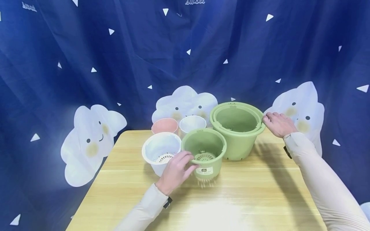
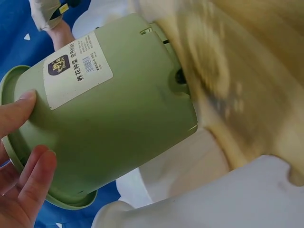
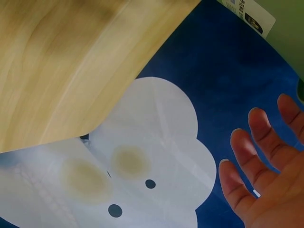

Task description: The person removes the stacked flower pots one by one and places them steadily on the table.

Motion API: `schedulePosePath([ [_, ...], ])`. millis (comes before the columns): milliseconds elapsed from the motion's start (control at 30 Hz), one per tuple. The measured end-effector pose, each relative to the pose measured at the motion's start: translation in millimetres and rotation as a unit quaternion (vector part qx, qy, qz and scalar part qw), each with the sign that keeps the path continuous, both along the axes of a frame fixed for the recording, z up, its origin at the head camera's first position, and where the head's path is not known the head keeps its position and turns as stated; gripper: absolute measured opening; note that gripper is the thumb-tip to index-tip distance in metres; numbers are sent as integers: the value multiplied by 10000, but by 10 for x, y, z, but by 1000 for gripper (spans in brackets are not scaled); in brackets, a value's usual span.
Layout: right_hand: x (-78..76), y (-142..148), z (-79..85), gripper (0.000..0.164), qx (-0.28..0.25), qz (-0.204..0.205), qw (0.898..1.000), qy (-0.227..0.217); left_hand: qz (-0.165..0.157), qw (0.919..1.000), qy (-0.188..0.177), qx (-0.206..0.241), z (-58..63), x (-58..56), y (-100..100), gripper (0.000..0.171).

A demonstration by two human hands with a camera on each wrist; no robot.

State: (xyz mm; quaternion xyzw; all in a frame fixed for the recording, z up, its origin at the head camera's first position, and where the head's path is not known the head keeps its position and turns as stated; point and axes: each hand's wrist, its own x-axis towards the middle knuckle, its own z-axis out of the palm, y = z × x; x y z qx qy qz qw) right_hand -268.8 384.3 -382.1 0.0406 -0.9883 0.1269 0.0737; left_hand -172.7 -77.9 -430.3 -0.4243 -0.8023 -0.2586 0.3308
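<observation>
My left hand [image 1: 177, 171] pinches the rim of a small green plastic flowerpot [image 1: 203, 141], thumb outside against its wall. The pot's base has drainage slots, and a white label [image 2: 78, 69] is on its side. In the left wrist view the pot is tilted, its base over the wooden table. My right hand [image 1: 278, 124] is at the right rim of a large green flowerpot [image 1: 238, 147], which shows a second rim nested inside. In the right wrist view, the right fingers [image 3: 261, 156] are loosely extended and spread, the thumb out of view.
A white flowerpot [image 1: 151, 163] with a slotted base stands left of the small green one. Behind are a pink pot [image 1: 164, 126] and another white pot [image 1: 193, 123]. All are on a wooden table [image 1: 121, 192], before a blue curtain [image 1: 130, 64] with clouds.
</observation>
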Motion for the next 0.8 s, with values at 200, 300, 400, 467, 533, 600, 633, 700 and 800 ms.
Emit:
schedulePosePath([
  [200,-15,-7,2,61,0,-17,10000,-21,43,10000,-36,-60,-92,-24,-4,29],
  [300,-11,-8,5,61,12,-13,10000,-23,102,9998,-18,-149,-139,-38,-6,30],
  [400,-4,-10,12,60,28,11,10000,-12,145,9996,-39,-232,-178,-50,-10,30],
  [467,0,-12,15,60,28,21,10000,-2,164,9995,-71,-267,-200,-59,-13,29],
  [533,2,-9,14,60,16,9,10000,9,167,9994,-110,-287,-218,-67,-13,28],
  [600,0,-5,10,60,13,-4,10000,24,191,9992,-108,-321,-237,-77,-14,28],
  [633,0,-5,11,60,16,-9,10000,27,203,9992,-94,-339,-243,-81,-15,28],
  [700,-2,-5,9,61,24,-13,10000,31,244,9989,-27,-403,-253,-82,-17,29],
  [800,-4,-7,9,60,59,20,10000,19,233,9986,27,-468,-265,-76,-19,29],
])
